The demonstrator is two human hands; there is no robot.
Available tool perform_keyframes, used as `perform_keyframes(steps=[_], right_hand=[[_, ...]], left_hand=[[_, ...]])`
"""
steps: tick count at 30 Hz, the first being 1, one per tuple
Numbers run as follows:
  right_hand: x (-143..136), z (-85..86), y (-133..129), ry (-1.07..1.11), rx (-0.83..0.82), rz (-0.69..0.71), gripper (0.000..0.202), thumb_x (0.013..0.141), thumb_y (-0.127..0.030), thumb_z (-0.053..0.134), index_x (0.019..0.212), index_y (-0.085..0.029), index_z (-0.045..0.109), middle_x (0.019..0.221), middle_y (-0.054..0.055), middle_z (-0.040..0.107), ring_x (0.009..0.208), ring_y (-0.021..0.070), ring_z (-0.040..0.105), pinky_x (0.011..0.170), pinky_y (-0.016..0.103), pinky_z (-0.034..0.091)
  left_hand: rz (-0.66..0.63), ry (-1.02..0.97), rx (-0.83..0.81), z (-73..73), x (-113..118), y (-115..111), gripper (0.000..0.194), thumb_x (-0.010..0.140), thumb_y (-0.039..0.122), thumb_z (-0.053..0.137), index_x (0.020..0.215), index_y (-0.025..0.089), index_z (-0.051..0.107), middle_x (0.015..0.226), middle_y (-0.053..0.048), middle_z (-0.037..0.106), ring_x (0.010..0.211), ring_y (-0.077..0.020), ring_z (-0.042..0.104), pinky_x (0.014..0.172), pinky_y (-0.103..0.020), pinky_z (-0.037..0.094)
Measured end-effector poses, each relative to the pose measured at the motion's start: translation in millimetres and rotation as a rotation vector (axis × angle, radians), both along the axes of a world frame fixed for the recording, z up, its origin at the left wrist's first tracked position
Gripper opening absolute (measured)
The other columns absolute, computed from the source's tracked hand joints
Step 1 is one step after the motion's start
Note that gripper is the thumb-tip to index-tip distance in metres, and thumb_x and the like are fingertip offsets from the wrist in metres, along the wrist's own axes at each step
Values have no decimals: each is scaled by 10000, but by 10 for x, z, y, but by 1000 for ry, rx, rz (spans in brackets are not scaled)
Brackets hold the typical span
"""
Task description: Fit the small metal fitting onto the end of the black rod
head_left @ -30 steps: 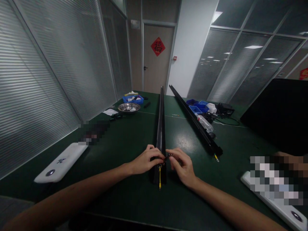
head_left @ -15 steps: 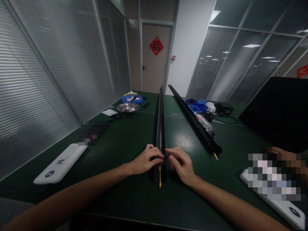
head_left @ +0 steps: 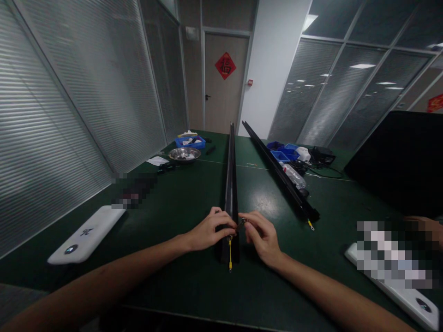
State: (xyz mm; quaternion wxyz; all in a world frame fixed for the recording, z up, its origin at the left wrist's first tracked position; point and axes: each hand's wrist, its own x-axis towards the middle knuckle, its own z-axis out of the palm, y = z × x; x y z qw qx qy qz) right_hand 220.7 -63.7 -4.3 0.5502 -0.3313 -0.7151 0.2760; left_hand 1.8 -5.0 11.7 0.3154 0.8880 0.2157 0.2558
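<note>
Lower centre: my left hand (head_left: 209, 230) is touching the black channel rail (head_left: 230, 184), grip unclear; my right hand (head_left: 265, 239) is pinching a small metallic part (head_left: 243, 221). Apparently a fine-handling step; next move is calling for steady fingertips.

Left grip (head_left: 210, 230), right grip (head_left: 262, 236) close together, fingers (head_left: 253, 219) bent.

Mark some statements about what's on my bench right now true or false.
1. The left hand is at the closer part of the left bar. True.
2. The right hand lies flat on the table. False: the right hand pinches a small piece.
3. A yellow wire is at the left bar's closer end. True.
4. The bottle stands upright. False: the bottle lies on its side.
5. The metal bowl is left of the left bar. True.
</note>
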Motion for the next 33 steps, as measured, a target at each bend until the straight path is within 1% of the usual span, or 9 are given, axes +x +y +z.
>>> perform_keyframes(steps=[4,12,18,22,28,33], right_hand=[[4,0,-4,14,-19,14,249,1026,-250,584,1247,-252,698,966,40,593,554,94,555,494,248,480],[7,-11,3,2,9,0,264,1044,-222,543,1248,-259,707,936,31,586,554,89,552,515,251,487],[5,-33,12,25,-3,19,256,1023,-237,591,1253,-263,700,967,38,599,561,94,557,492,242,489],[4,-21,13,19,-12,8,257,1032,-239,571,1251,-259,705,959,37,602,556,95,556,503,251,490],[-4,15,2,-5,11,-15,263,1043,-244,541,1239,-265,716,939,38,621,561,106,552,520,264,492],[3,-6,1,11,-11,1,257,1030,-258,568,1248,-269,705,970,40,615,553,102,552,502,260,494]], left_hand=[[2,23,-16,-8,5,4,143,1046,282,568,1028,215,693,1078,-22,730,1057,-192,614,1026,-358,292],[2,24,-13,18,0,-5,121,1022,295,605,1026,211,691,1057,-22,733,1049,-201,614,1027,-360,297],[1,4,-12,-24,4,0,115,1036,248,584,1020,216,694,1067,-14,730,1049,-186,620,1023,-355,284],[-2,8,-16,-51,-2,12,86,1027,218,603,1028,222,689,1061,3,723,1053,-176,619,1023,-344,276],[-13,-1,-2,-43,-13,13,54,1002,215,642,1032,218,687,1063,1,722,1057,-181,616,1022,-340,280],[-2,-11,2,-38,3,8,78,1018,210,617,1031,221,694,1065,4,725,1053,-173,622,1017,-337,282]])
